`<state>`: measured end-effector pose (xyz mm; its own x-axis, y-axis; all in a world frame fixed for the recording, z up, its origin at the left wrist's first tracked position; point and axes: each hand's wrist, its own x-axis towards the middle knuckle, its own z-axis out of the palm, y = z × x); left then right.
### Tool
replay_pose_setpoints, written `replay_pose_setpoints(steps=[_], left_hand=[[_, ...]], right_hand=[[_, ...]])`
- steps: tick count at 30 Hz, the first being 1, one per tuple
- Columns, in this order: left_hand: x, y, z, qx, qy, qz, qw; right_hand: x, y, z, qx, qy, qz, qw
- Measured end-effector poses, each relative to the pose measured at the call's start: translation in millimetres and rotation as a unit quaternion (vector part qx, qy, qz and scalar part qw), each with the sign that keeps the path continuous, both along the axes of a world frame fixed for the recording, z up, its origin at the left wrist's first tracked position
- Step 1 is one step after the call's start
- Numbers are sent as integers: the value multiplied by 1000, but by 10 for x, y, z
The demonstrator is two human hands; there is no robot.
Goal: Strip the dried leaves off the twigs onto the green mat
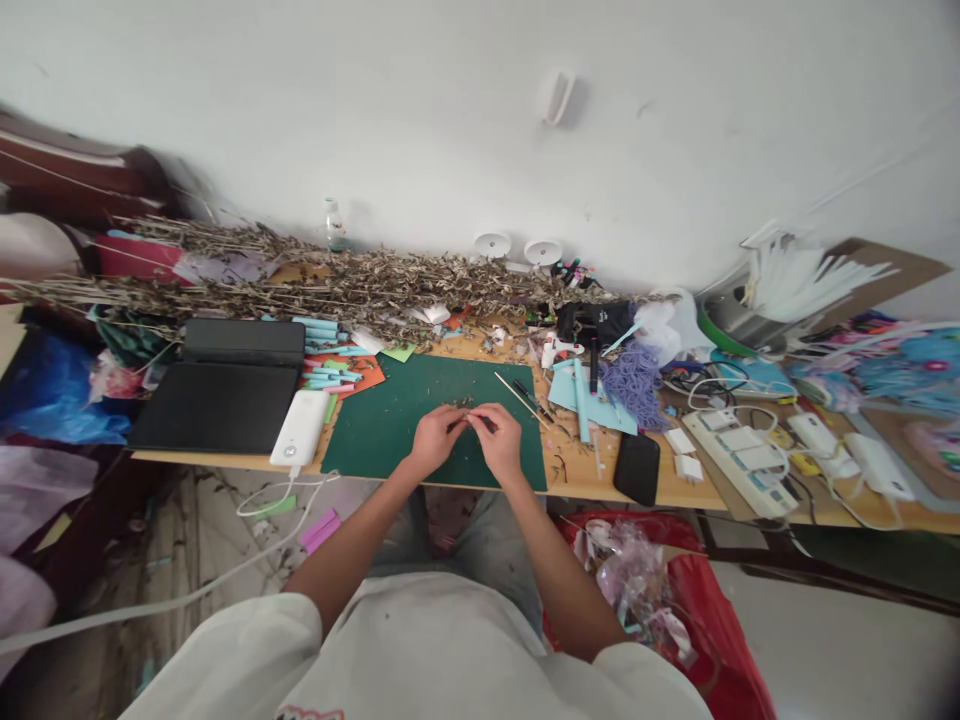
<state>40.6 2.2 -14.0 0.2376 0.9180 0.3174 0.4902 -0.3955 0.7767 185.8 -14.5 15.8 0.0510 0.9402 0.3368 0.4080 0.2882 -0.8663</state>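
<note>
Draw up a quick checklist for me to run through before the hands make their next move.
1. Both hands over the mat: ok. The left hand and right hand are over the green mat, fingertips close together.
2. What the fingertips hold: cannot tell; too small to make out.
3. Mat free of litter: not ok. Small dry bits lie just beyond the hands.
4. Phone off the mat: ok. It lies on the table to the right.
5. Power bank away from the hands: ok. It sits left of the mat, cable plugged in.
</note>
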Motion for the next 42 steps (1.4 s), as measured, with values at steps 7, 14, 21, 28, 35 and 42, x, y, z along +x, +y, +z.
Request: replay_pose_setpoints(steps=[7,14,21,28,35,42], left_hand=[[-9,-34,-46,12,3,11,1000],[22,-28,-129,22,-13,15,1000],[20,-80,-244,7,-51,19,998],[3,-72,-263,6,-80,28,996],[7,-67,-239,4,-82,30,996],[6,-59,-250,0,-83,30,996]], right_hand=[[20,-31,-141,23,-54,24,998],[67,62,-133,-21,-34,28,999],[62,35,-113,36,-141,71,987],[-55,59,-115,-31,-116,20,993],[-18,129,-106,-48,-59,75,994],[-31,92,-199,-87,35,34,995]])
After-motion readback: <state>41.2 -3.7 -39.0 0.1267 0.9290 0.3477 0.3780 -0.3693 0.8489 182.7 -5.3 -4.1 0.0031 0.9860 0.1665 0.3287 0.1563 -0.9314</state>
